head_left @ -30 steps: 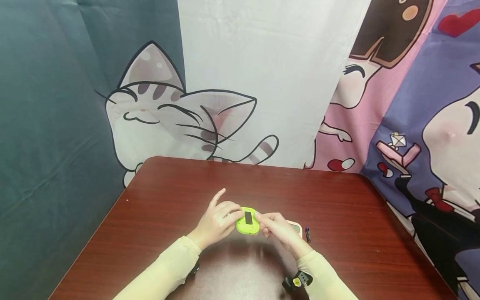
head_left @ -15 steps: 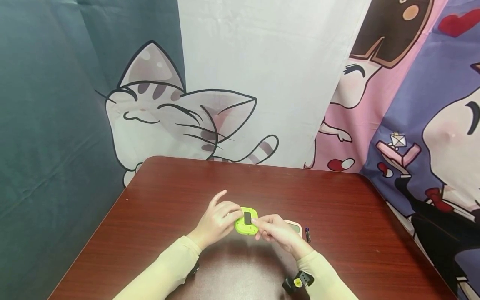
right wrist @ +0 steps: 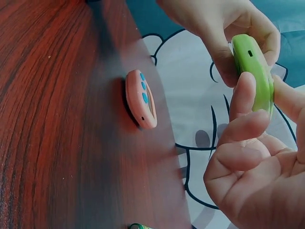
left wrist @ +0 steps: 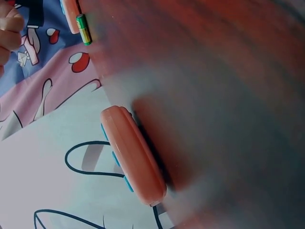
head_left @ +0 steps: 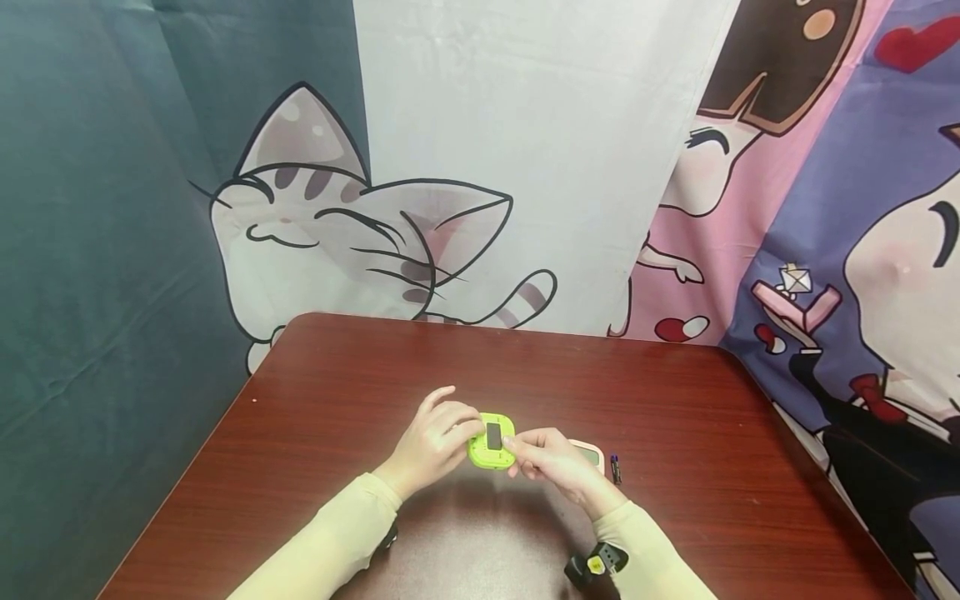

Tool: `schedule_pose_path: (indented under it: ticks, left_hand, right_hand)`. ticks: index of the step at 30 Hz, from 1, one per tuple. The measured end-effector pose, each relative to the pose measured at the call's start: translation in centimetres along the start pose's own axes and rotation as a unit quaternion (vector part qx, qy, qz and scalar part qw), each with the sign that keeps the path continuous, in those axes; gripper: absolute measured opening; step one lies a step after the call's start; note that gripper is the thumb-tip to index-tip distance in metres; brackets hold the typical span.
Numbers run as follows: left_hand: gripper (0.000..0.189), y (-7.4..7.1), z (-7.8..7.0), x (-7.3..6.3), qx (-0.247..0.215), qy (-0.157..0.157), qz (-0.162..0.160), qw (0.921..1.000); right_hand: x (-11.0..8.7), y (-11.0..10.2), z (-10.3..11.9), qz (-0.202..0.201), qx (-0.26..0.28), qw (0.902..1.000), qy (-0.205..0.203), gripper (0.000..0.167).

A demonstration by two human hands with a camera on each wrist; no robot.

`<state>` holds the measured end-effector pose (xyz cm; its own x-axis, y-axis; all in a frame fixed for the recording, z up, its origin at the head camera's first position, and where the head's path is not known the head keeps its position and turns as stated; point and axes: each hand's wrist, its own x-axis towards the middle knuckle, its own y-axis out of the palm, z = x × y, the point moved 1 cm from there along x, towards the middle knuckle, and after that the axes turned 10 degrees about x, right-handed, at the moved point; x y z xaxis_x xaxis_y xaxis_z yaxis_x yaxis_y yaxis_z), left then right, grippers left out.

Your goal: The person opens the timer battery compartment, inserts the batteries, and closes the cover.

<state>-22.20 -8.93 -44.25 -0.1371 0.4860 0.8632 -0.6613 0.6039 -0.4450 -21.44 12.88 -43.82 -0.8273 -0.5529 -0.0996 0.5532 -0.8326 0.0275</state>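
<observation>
A lime-green rounded handheld device (head_left: 491, 459), with a dark rectangle on the side facing up, is held above the table between both hands. My left hand (head_left: 433, 437) pinches its left edge, one finger raised away from it. My right hand (head_left: 558, 458) grips the right edge, its thumb resting on the face beside the dark rectangle. In the right wrist view the green device (right wrist: 252, 67) is seen edge-on, showing a small slot; curled right fingers (right wrist: 243, 124) lie against it, and the left hand (right wrist: 214, 28) holds it from above.
A pink device with a grey screen (head_left: 591, 455) lies behind my right hand on the brown table (head_left: 360, 358), next to a small dark battery-like stick (head_left: 616, 469). In the left wrist view, a pink device (left wrist: 133, 155) and a green-yellow battery (left wrist: 83, 29) show.
My right thumb has slid down from the upper right of the green device to beside the dark rectangle. The device has shifted slightly left; the left hand has barely moved.
</observation>
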Motion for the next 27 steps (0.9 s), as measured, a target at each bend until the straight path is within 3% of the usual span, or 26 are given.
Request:
schedule_pose_path:
  ticks: [5,9,16,22,27]
  left_hand:
    - [0.031,-0.02,0.11,-0.04,-0.015,-0.021,0.022,0.9994]
    - [0.053,0.08,0.32,-0.24,-0.035,-0.060,0.080,0.9944]
    - [0.094,0.22,0.25,-0.75,-0.069,-0.113,0.186,0.9735]
    - [0.099,0.04,-0.03,-0.37,-0.110,-0.167,0.227,0.9531]
    - [0.097,0.09,-0.34,-0.07,-0.124,-0.178,0.250,0.9438]
  right_hand:
    - [-0.05,0.03,0.01,-0.006,-0.009,0.9999,-0.006,0.033]
    - [-0.05,-0.14,-0.06,-0.018,-0.010,0.9997,-0.013,0.035]
    - [-0.14,-0.24,0.03,-0.035,-0.026,0.9989,-0.014,0.034]
    - [0.01,-0.04,0.09,-0.048,-0.057,0.9971,-0.011,0.032]
    - [-0.05,0.11,0.06,-0.058,-0.076,0.9954,-0.005,0.028]
